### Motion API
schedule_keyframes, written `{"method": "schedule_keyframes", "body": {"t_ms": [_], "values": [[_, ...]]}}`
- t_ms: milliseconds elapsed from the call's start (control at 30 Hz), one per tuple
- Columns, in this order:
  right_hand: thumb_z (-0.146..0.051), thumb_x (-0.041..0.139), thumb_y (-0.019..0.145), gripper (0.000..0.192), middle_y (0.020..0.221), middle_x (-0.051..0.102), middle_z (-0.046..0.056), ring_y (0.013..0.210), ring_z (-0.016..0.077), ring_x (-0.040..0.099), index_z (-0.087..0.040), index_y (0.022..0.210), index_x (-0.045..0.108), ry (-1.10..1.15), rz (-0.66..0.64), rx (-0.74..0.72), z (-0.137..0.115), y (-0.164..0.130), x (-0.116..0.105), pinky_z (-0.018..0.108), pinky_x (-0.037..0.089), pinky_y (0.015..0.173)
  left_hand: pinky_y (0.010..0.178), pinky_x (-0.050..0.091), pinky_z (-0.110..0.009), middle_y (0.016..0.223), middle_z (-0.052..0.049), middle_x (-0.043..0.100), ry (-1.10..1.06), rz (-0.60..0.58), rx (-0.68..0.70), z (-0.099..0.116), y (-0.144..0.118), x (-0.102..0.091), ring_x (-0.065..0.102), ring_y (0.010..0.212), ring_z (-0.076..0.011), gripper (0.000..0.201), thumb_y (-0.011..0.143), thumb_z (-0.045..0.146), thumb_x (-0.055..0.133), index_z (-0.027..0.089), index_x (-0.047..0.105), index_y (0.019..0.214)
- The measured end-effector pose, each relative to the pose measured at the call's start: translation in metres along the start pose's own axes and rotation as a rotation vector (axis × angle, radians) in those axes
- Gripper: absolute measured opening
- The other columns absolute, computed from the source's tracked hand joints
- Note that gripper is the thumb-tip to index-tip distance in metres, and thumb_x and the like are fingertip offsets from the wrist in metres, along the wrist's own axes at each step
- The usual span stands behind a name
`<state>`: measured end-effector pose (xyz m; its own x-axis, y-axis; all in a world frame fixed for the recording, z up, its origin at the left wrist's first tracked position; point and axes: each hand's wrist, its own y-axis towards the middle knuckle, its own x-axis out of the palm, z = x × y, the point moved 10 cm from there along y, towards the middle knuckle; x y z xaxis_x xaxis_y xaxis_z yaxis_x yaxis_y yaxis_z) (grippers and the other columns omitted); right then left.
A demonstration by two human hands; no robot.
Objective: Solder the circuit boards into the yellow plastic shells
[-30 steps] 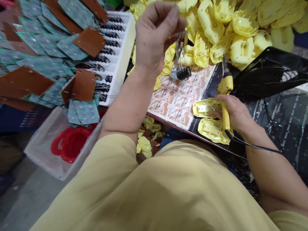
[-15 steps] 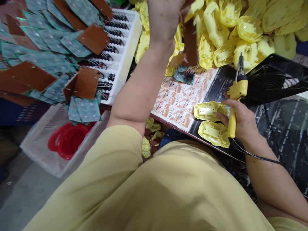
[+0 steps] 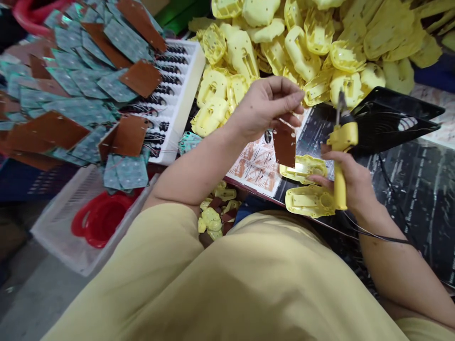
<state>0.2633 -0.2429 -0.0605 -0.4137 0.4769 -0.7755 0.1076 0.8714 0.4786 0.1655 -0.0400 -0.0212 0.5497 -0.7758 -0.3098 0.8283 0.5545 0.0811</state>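
A small brown circuit board point(image 3: 285, 144) hangs by its top edge from the pinched fingertips of the left hand point(image 3: 267, 105), above the printed sheet point(image 3: 256, 166) at mid-scene. The sheet carries rows of reddish printed figures; none of its writing can be read. Just right of the board, the right hand point(image 3: 350, 182) is closed around the yellow handle of a soldering iron point(image 3: 340, 150), tip pointing away from the person, its black cord trailing to the right. Two yellow plastic shells point(image 3: 308, 201) lie on the dark work surface point(image 3: 419, 189) beside that hand, its fingers touching the farther one. Behind both hands, a large heap of yellow shells point(image 3: 313, 42) fills the far side. At the left, a white tray point(image 3: 185, 102) of dark wound parts is half covered by a pile of green and brown boards point(image 3: 71, 90). Nearer and lower, a white basket point(image 3: 67, 227) holds red rings point(image 3: 99, 215).
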Motion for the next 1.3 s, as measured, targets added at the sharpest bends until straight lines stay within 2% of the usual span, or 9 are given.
{"method": "schedule_keyframes", "body": {"t_ms": [133,300,533,700,800,900,1067,1167,1300], "values": [[-0.046,0.084,0.101,0.044,0.129,0.082,0.007,0.109,0.0288,0.084,-0.033,0.134,0.058,0.305,0.161,0.082,-0.023,0.001,-0.020,0.043,0.074,0.092,0.070,0.068,-0.028,0.106,-0.002,0.083,0.116,-0.060,0.102,-0.011,-0.011,0.029,0.088,0.094,-0.0193,0.045,0.119,0.061,0.048,0.019,0.065,0.121],[-0.028,0.084,0.101,0.030,0.101,0.083,-0.006,0.083,0.0187,0.084,-0.033,0.122,0.063,0.282,0.376,0.128,-0.034,0.001,-0.037,0.029,0.072,0.073,0.072,0.070,-0.027,0.100,-0.003,0.083,0.067,-0.140,0.106,-0.012,-0.017,0.053,0.087,0.093,-0.0181,0.044,0.117,0.062,0.055,0.019,0.066,0.116],[-0.026,0.079,0.103,0.022,0.106,0.084,-0.003,0.082,0.0176,0.083,-0.030,0.122,0.068,0.091,0.399,0.051,-0.043,0.011,-0.050,0.030,0.070,0.078,0.080,0.072,-0.031,0.090,-0.008,0.083,-0.198,-0.433,0.048,-0.005,-0.025,0.086,0.085,0.089,-0.0197,0.050,0.095,0.061,0.088,0.016,0.068,0.094],[-0.033,0.079,0.104,0.019,0.106,0.084,-0.004,0.083,0.0166,0.082,-0.032,0.120,0.070,0.058,0.444,0.025,-0.044,0.011,-0.056,0.029,0.069,0.076,0.076,0.070,-0.031,0.082,-0.004,0.078,-0.156,-0.438,0.020,0.004,-0.025,0.083,0.081,0.079,-0.0169,0.044,0.095,0.055,0.090,0.015,0.071,0.094],[-0.032,0.074,0.106,0.021,0.116,0.084,-0.001,0.095,0.0180,0.084,-0.031,0.126,0.067,0.045,0.374,-0.019,-0.034,0.010,-0.046,0.031,0.070,0.083,0.074,0.066,-0.030,0.080,-0.002,0.077,-0.014,-0.380,0.084,0.014,-0.024,0.068,0.079,0.078,-0.0166,0.026,0.099,0.039,0.085,0.015,0.075,0.098],[-0.030,0.065,0.109,0.019,0.124,0.083,0.004,0.110,0.0224,0.083,-0.028,0.128,0.068,0.033,0.198,-0.039,-0.010,0.009,-0.019,0.039,0.070,0.097,0.080,0.064,-0.031,0.082,-0.001,0.078,0.225,-0.369,0.179,0.015,-0.028,0.062,0.079,0.083,-0.0174,0.009,0.098,0.026,0.077,0.017,0.079,0.098],[-0.031,0.059,0.108,0.022,0.106,0.082,0.005,0.098,0.0250,0.079,-0.027,0.129,0.069,-0.071,-0.091,-0.074,0.020,-0.004,0.022,0.049,0.062,0.109,0.094,0.059,-0.033,0.092,-0.002,0.082,0.697,-0.357,0.250,-0.008,-0.033,0.080,0.078,0.097,-0.0205,0.019,0.098,0.019,0.064,0.019,0.083,0.100],[-0.036,0.063,0.109,0.026,0.109,0.082,0.008,0.095,0.0247,0.077,-0.026,0.133,0.067,-0.176,-0.131,-0.103,0.019,-0.015,0.022,0.043,0.061,0.099,0.095,0.058,-0.036,0.103,-0.007,0.084,0.843,-0.392,0.225,-0.021,-0.033,0.095,0.078,0.104,-0.0242,0.027,0.101,0.018,0.057,0.020,0.084,0.107],[-0.038,0.068,0.110,0.020,0.100,0.082,0.005,0.085,0.0226,0.077,-0.025,0.123,0.072,-0.274,-0.064,-0.078,0.005,-0.025,0.006,0.040,0.062,0.093,0.099,0.057,-0.035,0.109,-0.007,0.084,0.821,-0.426,0.271,-0.021,-0.033,0.109,0.077,0.107,-0.0236,0.028,0.102,0.016,0.057,0.020,0.084,0.111]]}}
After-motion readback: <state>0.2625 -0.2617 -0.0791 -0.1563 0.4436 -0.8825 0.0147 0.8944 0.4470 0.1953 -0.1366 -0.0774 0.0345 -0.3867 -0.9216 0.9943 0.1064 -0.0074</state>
